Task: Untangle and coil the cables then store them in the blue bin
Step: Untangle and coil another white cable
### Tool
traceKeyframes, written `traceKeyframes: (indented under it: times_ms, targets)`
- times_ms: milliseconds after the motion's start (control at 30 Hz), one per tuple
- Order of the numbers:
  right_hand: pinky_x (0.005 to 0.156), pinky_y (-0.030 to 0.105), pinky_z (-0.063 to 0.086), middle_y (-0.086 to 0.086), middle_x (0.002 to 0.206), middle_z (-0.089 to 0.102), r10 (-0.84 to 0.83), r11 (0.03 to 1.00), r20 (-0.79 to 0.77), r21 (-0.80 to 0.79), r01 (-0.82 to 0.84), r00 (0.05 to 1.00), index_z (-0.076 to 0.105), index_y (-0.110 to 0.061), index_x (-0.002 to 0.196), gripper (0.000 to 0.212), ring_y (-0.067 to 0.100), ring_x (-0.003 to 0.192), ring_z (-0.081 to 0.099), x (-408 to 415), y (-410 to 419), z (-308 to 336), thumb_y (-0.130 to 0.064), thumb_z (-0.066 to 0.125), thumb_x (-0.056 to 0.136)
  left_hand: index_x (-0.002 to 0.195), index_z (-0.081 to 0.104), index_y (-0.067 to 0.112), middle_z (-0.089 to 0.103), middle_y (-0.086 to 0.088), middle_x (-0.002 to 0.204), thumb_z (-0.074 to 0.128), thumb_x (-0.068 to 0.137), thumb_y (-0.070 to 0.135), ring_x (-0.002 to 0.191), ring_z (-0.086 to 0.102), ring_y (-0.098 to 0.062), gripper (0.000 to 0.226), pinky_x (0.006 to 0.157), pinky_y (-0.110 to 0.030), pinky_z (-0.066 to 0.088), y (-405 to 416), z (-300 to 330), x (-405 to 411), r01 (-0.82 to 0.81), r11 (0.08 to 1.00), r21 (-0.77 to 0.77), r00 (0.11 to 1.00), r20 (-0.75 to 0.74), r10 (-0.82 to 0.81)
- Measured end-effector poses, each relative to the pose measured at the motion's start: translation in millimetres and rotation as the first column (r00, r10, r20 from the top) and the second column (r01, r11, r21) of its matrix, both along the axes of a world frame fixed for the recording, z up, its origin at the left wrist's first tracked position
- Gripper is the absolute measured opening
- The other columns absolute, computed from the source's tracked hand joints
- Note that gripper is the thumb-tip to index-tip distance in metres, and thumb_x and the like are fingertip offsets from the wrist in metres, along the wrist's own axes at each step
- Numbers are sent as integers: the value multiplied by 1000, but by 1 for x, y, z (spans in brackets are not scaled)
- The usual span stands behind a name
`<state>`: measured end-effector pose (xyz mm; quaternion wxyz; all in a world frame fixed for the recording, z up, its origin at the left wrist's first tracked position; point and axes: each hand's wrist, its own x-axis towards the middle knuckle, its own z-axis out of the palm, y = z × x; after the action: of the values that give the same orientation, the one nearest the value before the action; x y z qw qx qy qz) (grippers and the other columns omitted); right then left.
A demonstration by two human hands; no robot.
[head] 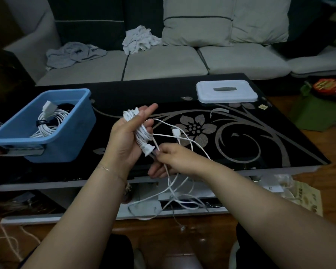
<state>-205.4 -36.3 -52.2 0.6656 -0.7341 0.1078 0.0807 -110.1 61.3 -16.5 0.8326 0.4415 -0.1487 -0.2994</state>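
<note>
The person's left hand (127, 133) holds a partly wound bundle of white cable (142, 131) in its palm, fingers loosely curled round the coils, index finger straight. A white plug (148, 150) sticks out at the bundle's lower end. The right hand (173, 159) pinches a loose strand just below that plug (its fingertips are partly hidden), and the slack trails off the black floral table (260, 136). The blue bin (72, 136) at the table's left holds a coiled white cable (49, 123). A white lid (226, 91) lies at the far edge.
</note>
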Motion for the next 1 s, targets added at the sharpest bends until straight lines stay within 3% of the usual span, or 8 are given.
traceKeyframes:
  times_ms: [100, 200, 334, 501, 668, 768, 902, 1002]
  targets:
    - [70, 29, 51, 3, 80, 64, 64, 960, 20, -274, -56, 998, 43, -21, 126, 24, 14, 71, 63, -3, -2, -4, -22, 40, 103, 128, 45, -1, 64, -12, 125, 46, 99, 9, 66, 68, -6, 31, 56, -16, 51, 2, -2, 4, -131, 982, 134, 987, 114, 116]
    - [59, 21, 40, -10, 75, 55, 121, 781, 26, -619, -79, 992, 34, -33, 141, 40, 4, 66, 53, -5, -4, -3, -27, 39, 102, 125, 47, 8, 59, -9, 131, 44, 101, 11, 76, 72, -11, 25, 63, -19, 55, 2, -5, 2, -177, 955, 236, 956, 270, 110]
    - [68, 34, 47, -5, 72, 54, 147, 567, 103, -824, 1, 984, 51, -23, 121, 24, 23, 77, 58, -5, -5, 4, -31, 40, 101, 147, 25, 8, 47, 2, 140, 40, 102, 10, 75, 72, -8, 48, 69, -19, 57, -3, -12, -4, -208, 876, 434, 861, 507, -47]
    - [62, 31, 37, 5, 90, 67, 159, 362, 170, -927, 103, 972, 57, -18, 103, 29, 27, 87, 61, -9, -5, 18, -43, 44, 96, 114, 54, 6, 58, -3, 134, 48, 98, 23, 121, 57, -22, 24, 100, -32, 45, -6, -25, -1, -460, 644, 611, 498, 778, -383]
    - [48, 27, 22, -6, 63, 44, 68, 263, 203, -948, 179, 977, 40, -26, 66, 38, 17, 67, 43, -11, -15, 22, -57, 52, 84, 91, 57, 4, 70, -12, 87, 43, 92, 44, 73, 70, -30, 42, 71, -47, 56, -1, -21, -1, -309, 558, 770, 545, 624, -559]
    - [54, 27, 33, -9, 73, 55, 49, 373, 160, -919, 130, 986, 50, -33, 73, 30, 11, 70, 49, -9, -19, 22, -62, 57, 79, 86, 61, 2, 66, -7, 61, 36, 100, 50, 48, 63, -21, 56, 58, -31, 53, 1, -14, -7, -102, 590, 801, 569, 534, -626]
    - [57, 18, 40, -9, 74, 56, 35, 905, 178, -424, 45, 983, 44, -29, 87, 29, 3, 62, 49, -10, -28, 23, -18, 70, 84, 81, 59, 6, 56, -3, 52, 58, 72, 75, 40, 47, -14, 70, 40, -22, 37, 7, -6, -5, -5, 562, 827, 593, 455, -664]
    - [59, 21, 39, -5, 69, 56, 32, 962, 232, -271, 33, 972, 42, -21, 101, 33, 7, 60, 47, -13, -36, 25, 1, 61, 86, 87, 59, 1, 51, -6, 58, 78, 72, 45, 44, 44, -17, 50, 41, -25, 36, 11, -4, -2, 104, 571, 814, 576, 418, -702]
